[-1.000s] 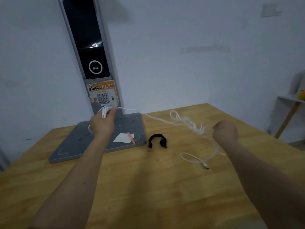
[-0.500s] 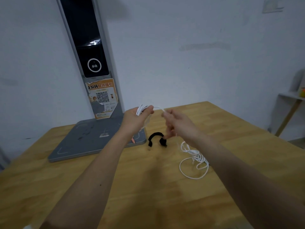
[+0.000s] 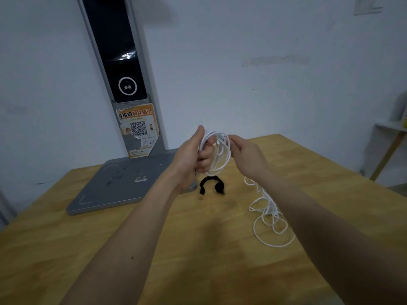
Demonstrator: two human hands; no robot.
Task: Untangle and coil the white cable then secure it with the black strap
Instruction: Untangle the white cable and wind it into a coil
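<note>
Since half a second ago, more loops have gathered above the wooden table [image 3: 154, 249]. Left hand [image 3: 193, 155] grips the coiled white cable [image 3: 218, 153], loops upright, facing right; right hand [image 3: 246, 155] pinches its strand. Slack trails down to near-right. Feed evenly, without twisting. Black strap [image 3: 211, 183] lies below.

Both hands, left hand [image 3: 193, 154] and right hand [image 3: 246, 155], grip white cable [image 3: 217, 150] loops above the black strap [image 3: 211, 184].
</note>
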